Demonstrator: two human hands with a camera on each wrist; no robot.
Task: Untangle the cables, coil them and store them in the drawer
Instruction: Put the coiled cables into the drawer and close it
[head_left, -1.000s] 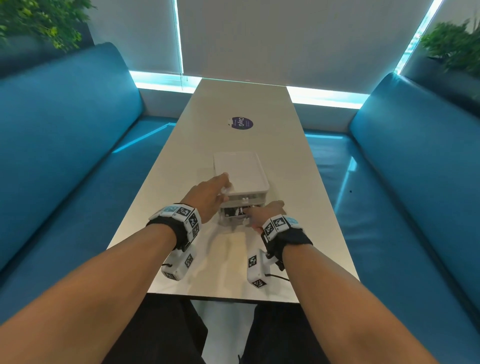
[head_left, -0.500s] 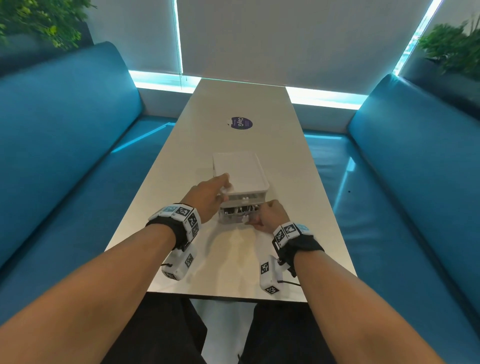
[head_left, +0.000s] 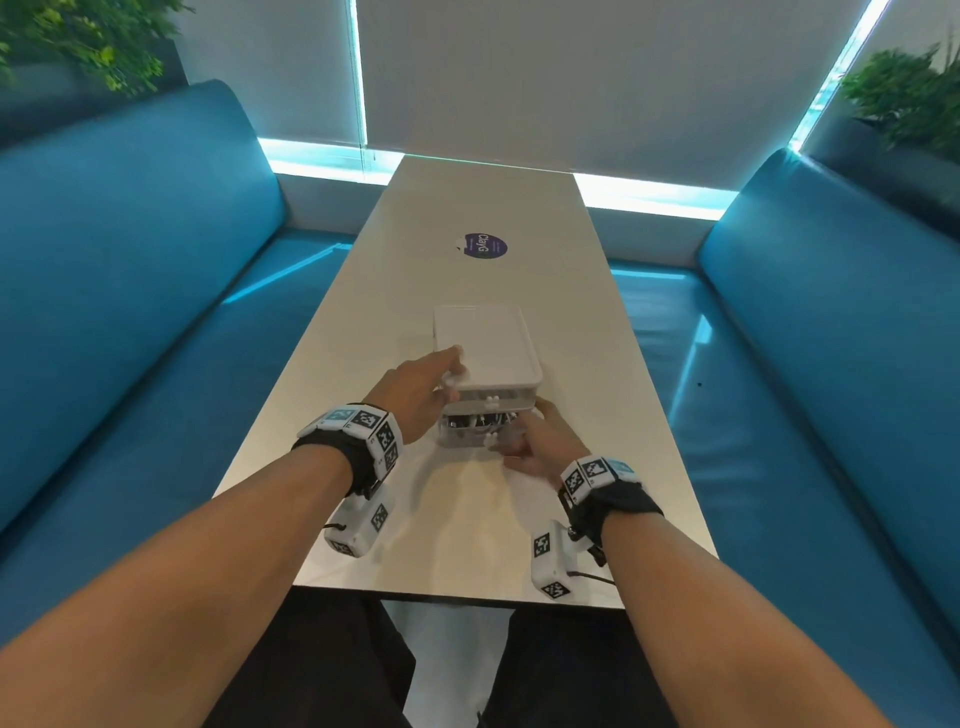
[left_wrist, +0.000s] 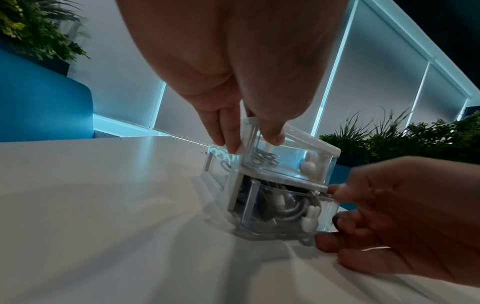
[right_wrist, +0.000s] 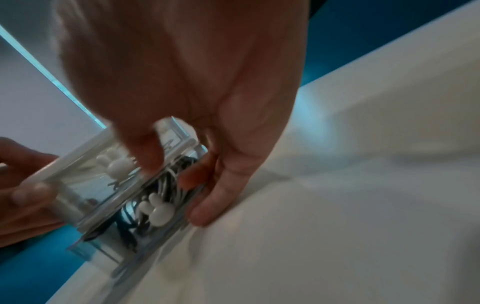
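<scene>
Already the cables (left_wrist: 280, 207) lay packed in the lower drawer (left_wrist: 283, 214), slightly open, of the box (head_left: 485, 348) on the tabletop (head_left: 467, 519). Left hand (head_left: 415, 389) pinched the box's corner; right hand (head_left: 545, 441) clasped the drawer front (a loop could snag, jamming closure).

Your head cam looks down the table (head_left: 483, 208) from its near edge. Both wrist cams sit low and close, left facing the drawer unit (left_wrist: 275, 185) front-left, right front-right (right_wrist: 130, 195); all three share it.
</scene>
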